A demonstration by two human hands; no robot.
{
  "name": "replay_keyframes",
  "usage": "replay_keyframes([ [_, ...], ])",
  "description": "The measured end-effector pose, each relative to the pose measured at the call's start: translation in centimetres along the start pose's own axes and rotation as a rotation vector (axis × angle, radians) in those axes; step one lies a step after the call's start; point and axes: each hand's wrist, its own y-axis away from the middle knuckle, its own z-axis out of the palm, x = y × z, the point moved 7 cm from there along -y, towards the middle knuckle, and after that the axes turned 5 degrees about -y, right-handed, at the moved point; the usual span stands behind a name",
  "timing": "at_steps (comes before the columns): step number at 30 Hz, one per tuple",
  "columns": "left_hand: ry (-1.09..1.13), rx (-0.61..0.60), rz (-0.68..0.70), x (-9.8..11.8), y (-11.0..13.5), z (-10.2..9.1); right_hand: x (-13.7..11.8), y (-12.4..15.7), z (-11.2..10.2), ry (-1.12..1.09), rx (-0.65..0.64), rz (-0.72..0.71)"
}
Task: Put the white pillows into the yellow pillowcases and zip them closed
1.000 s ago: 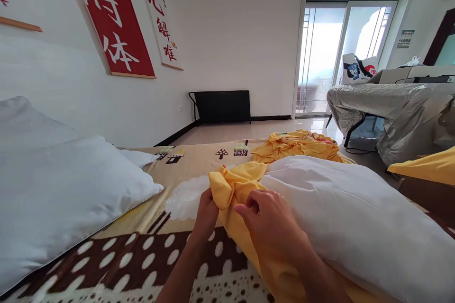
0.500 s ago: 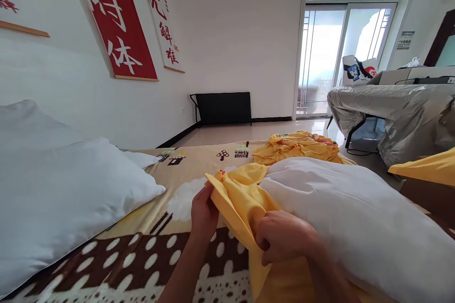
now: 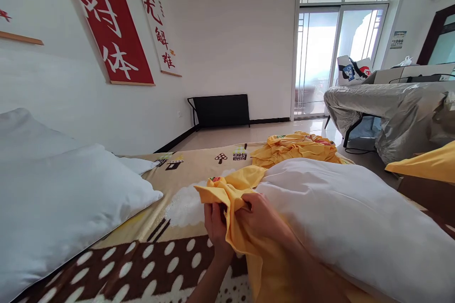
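Note:
Bunched folds of a yellow pillowcase [image 3: 234, 182] are between my two hands, over the bed. My left hand [image 3: 216, 229] is closed on its edge from the left and below, with some fingers hidden under the fabric. My right hand [image 3: 261, 215] pinches the cloth just to the right, close to the left one. Against the right side of the pillowcase lies a plump white pillow [image 3: 330, 203]. The lower part of the yellow cloth hangs beneath my right forearm, and I cannot tell how far it reaches around the pillow.
White pillows [image 3: 88, 194] lie at the left on the patterned blanket [image 3: 142, 260]. A crumpled yellow cloth pile [image 3: 295, 149] rests beyond the white pillow. Another yellow cloth [image 3: 426, 163] juts in at the right. Behind stands a table under a silvery cover [image 3: 384, 99].
My right hand has moved up and left along the pillowcase, closer to my left hand. My left hand has shifted slightly right and down, and the cloth is more gathered between them.

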Motion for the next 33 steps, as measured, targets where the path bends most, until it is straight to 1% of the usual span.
replay_keyframes([
  [2,0.019,0.060,0.136,0.9,0.4,0.0,0.7,-0.5,-0.7,-0.152,0.122,0.048],
  [3,-0.006,0.059,0.195,1.3,0.6,0.2,1.0,-0.6,-1.1,-0.232,0.178,0.070],
  [4,-0.052,0.015,0.225,1.6,0.7,0.6,1.3,-0.7,-1.4,-0.309,0.223,0.088],
  [5,-0.102,-0.058,0.232,1.8,0.8,1.2,1.4,-0.8,-1.6,-0.373,0.252,0.100],
  [7,-0.187,-0.210,0.163,1.8,0.7,2.3,1.3,-0.8,-1.7,-0.443,0.246,0.093],
  [8,-0.214,-0.246,0.111,1.7,0.5,2.4,0.9,-0.8,-1.6,-0.448,0.214,0.065],
  [9,-0.229,-0.239,0.054,1.6,0.3,2.2,0.3,-0.7,-1.5,-0.437,0.172,0.023],
  [12,-0.186,-0.133,-0.152,1.0,-0.4,0.9,-1.5,-0.3,-1.5,-0.339,0.059,-0.107],
  [14,-0.116,-0.130,-0.257,0.6,-0.5,0.6,-2.0,0.0,-1.5,-0.287,0.014,-0.138],
  [15,-0.090,-0.146,-0.274,0.6,-0.6,0.7,-2.1,0.0,-1.4,-0.275,-0.007,-0.143],
  [17,-0.062,-0.162,-0.263,1.1,-0.6,1.0,-2.1,-0.1,-1.1,-0.269,-0.047,-0.146],
  [19,-0.028,-0.139,-0.266,1.6,-0.7,1.1,-1.6,-0.3,-0.7,-0.260,-0.056,-0.110],
  [21,0.031,-0.099,-0.306,1.7,-0.7,1.2,-0.7,-0.5,-0.8,-0.238,-0.037,-0.023],
  [23,0.116,-0.071,-0.340,1.8,-0.6,1.2,0.2,-0.6,-1.9,-0.178,0.032,0.067],
  [24,0.155,-0.065,-0.356,1.7,-0.6,1.2,0.5,-0.4,-3.1,-0.113,0.101,0.101],
  [26,0.212,-0.060,-0.366,1.7,-0.5,1.2,1.1,0.2,-6.0,0.090,0.253,0.176],
  [27,0.228,-0.053,-0.364,1.7,-0.5,1.1,1.4,0.6,-7.3,0.202,0.293,0.223],
  [28,0.241,-0.042,-0.359,1.7,-0.4,1.0,1.6,0.9,-8.1,0.298,0.284,0.268],
  [29,0.255,-0.028,-0.357,1.6,-0.3,0.9,2.0,1.1,-8.4,0.359,0.228,0.307],
  [30,0.275,-0.010,-0.357,1.5,-0.2,0.9,2.4,1.2,-8.1,0.379,0.136,0.329],
  [32,0.320,0.030,-0.365,1.3,0.0,0.8,2.9,1.3,-6.7,0.336,-0.044,0.327],
  [33,0.340,0.042,-0.364,1.2,0.0,0.8,3.0,1.2,-5.9,0.291,-0.094,0.311],
])
